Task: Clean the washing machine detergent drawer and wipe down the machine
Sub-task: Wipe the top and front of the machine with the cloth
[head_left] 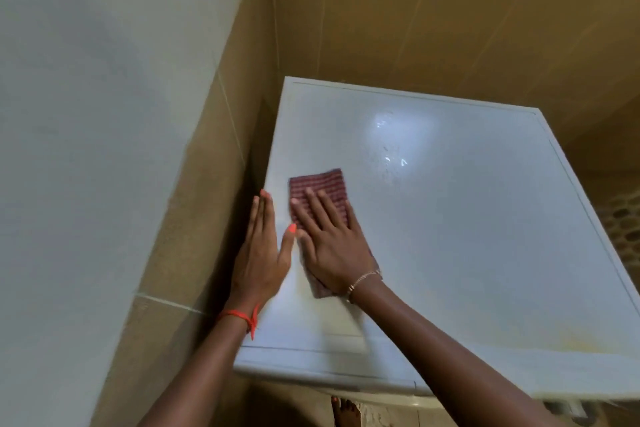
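My right grip (pixel 332 243) lies flat, palm down, on a folded cloth (pixel 322 182). Its fingers are straight and a little spread, pressing the cloth rather than curling round it, and the forearm reaches in from the lower right. A thin chain bracelet (pixel 363 279) sits at that wrist.

My left grip (pixel 261 253) is just beside it, also flat and apart. Its fingers are straight and held together along the left edge of the washing machine top (pixel 467 218), with the thumb angled out toward the cloth. It holds nothing. A red thread (pixel 239 315) is tied round that wrist.

The cloth is maroon with pale stripes. It rests on the left part of the top, with its far end showing beyond my fingertips and its near corner under my wrist. The top is white and glossy, with a bright reflection and wet-looking smears (pixel 391 149) toward its back. The machine stands in a corner of tan wall tiles (pixel 415 28).
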